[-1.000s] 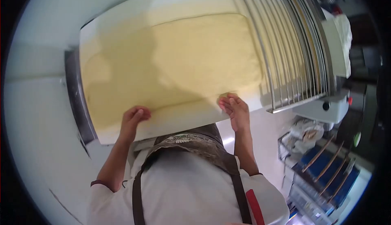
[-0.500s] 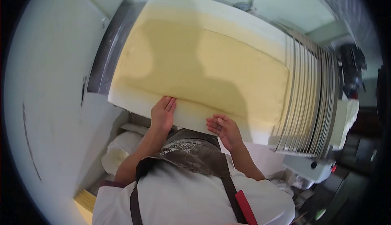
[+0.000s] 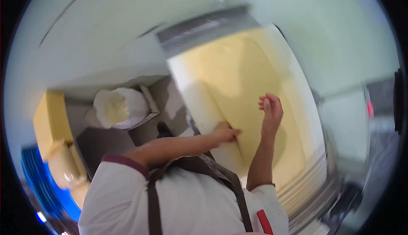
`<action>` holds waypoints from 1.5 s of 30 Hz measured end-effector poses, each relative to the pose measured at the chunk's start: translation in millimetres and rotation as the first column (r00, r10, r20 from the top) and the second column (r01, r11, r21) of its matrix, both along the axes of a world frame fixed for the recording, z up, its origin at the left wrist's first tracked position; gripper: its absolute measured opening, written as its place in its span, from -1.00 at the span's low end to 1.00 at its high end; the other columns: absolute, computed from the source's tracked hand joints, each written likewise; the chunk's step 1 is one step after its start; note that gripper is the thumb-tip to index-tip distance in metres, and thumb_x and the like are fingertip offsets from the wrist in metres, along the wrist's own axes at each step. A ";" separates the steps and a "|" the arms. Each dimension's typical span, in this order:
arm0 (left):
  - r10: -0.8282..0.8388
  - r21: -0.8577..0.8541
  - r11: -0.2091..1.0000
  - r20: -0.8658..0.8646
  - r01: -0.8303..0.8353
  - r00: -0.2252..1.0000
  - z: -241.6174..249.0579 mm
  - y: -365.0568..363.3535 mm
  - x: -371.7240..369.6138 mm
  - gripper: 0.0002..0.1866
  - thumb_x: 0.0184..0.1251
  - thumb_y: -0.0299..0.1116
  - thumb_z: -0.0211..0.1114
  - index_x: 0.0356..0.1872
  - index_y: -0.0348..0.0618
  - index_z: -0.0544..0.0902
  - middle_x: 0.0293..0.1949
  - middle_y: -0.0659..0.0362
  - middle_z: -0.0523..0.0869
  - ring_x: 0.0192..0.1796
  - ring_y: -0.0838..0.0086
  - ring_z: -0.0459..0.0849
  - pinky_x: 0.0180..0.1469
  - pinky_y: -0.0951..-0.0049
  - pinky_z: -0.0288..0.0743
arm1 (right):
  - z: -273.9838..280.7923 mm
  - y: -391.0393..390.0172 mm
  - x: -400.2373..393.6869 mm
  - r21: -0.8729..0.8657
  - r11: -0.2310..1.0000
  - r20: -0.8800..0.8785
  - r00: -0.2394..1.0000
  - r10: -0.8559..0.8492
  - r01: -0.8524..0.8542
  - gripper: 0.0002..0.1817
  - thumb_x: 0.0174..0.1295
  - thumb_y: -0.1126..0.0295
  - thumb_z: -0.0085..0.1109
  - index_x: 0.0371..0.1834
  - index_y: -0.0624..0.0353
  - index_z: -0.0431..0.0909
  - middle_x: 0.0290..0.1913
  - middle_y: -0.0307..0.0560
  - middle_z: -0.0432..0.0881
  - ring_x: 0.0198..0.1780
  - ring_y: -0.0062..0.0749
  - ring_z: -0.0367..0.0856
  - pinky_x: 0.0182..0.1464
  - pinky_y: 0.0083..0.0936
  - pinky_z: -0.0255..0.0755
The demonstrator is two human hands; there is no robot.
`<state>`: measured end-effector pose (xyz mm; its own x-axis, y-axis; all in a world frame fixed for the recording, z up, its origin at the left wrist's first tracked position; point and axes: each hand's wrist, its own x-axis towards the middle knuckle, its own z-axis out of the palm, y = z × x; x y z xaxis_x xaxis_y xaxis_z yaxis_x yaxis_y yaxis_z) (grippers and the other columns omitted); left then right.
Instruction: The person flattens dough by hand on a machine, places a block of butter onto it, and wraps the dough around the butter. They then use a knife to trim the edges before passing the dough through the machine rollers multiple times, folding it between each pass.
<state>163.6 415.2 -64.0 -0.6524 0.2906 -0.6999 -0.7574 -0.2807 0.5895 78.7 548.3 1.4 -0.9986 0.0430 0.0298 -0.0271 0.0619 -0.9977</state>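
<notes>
A large flat yellow sheet, dusted like dough, lies on a white board or cloth. My left hand is at the sheet's near left edge, touching or just over it, its fingers blurred and partly drawn together; whether it pinches the edge is unclear. Over the sheet's middle right, my right hand is raised with fingers curled loosely, and nothing shows in it.
On the left are a white bag with pale yellow contents, a yellow block, a wrapped yellowish package and blue crates. A dark metal ledge adjoins the board's far end. Metal bars lie at lower right.
The view has turned left, bringing the bag and crates further into sight. My left hand has moved onto the sheet's edge region, and my right hand is now above the sheet.
</notes>
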 end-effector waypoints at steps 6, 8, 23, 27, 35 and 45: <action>0.218 -0.066 0.965 -0.339 -0.254 0.915 0.8 -196.7 23.0 -0.80 0.28 -0.27 0.28 -0.19 -0.17 0.67 -0.22 0.16 0.70 -0.17 0.46 0.63 -0.08 0.44 0.51 | -17.6 -87.9 -19.3 0.194 0.942 -0.074 0.954 0.292 -0.273 -0.76 0.36 0.34 0.05 -0.03 0.26 0.52 -0.18 -0.12 0.62 -0.22 -0.54 0.54 -0.17 -0.59 0.44; 0.517 -0.128 0.669 -0.628 -0.732 0.582 23.5 -311.9 82.0 -0.80 0.26 -0.30 0.21 -0.17 -0.14 0.64 -0.18 0.18 0.65 -0.14 0.47 0.56 -0.04 0.47 0.44 | -21.5 -149.2 -21.2 0.195 0.874 -0.019 0.889 0.457 -0.445 -0.78 0.37 0.35 0.03 -0.06 0.26 0.53 -0.18 -0.14 0.63 -0.19 -0.54 0.55 -0.16 -0.60 0.45; 0.519 0.319 -0.781 -0.149 -0.537 -0.842 98.5 -546.3 357.2 -0.85 0.20 -0.45 0.22 -0.21 -0.14 0.51 -0.30 0.25 0.56 -0.20 0.53 0.49 -0.09 0.48 0.31 | 30.4 -676.0 289.6 -0.493 -0.040 0.085 -0.094 0.992 -0.869 -0.45 0.31 0.40 0.12 0.31 0.39 0.21 0.09 0.04 0.47 0.11 -0.31 0.46 0.13 -0.37 0.40; 0.552 0.270 -0.781 -0.126 -0.563 -0.825 119.6 -543.5 355.5 -0.87 0.24 -0.44 0.17 -0.21 -0.17 0.51 -0.28 0.25 0.52 -0.22 0.54 0.46 -0.11 0.53 0.31 | 28.7 -716.3 313.8 -0.691 0.070 0.214 -0.110 0.971 -0.719 -0.59 0.25 0.47 0.13 0.15 0.35 0.36 -0.03 -0.01 0.48 0.02 -0.28 0.44 0.12 -0.28 0.38; 0.567 0.360 -0.759 -0.044 -0.542 -0.823 130.8 -547.1 357.3 -0.73 0.23 -0.50 0.20 -0.03 -0.23 0.50 -0.18 0.20 0.53 -0.16 0.50 0.48 -0.01 0.46 0.41 | 41.0 -724.7 314.3 -0.768 0.141 0.245 -0.082 0.966 -0.625 -0.66 0.27 0.52 0.08 0.10 0.35 0.36 0.01 -0.02 0.51 0.06 -0.31 0.49 0.17 -0.23 0.37; 0.727 0.527 -0.324 -0.393 -0.785 -0.564 96.3 -530.3 336.3 -0.60 0.30 -0.37 0.24 0.12 -0.30 0.46 0.10 0.02 0.60 0.12 0.31 0.58 0.18 0.39 0.47 | 44.8 -767.8 274.6 -0.525 -0.110 0.119 -0.201 0.972 -0.844 -0.55 0.14 0.50 0.25 0.12 0.34 0.40 0.01 -0.01 0.59 0.04 -0.25 0.59 0.11 -0.35 0.46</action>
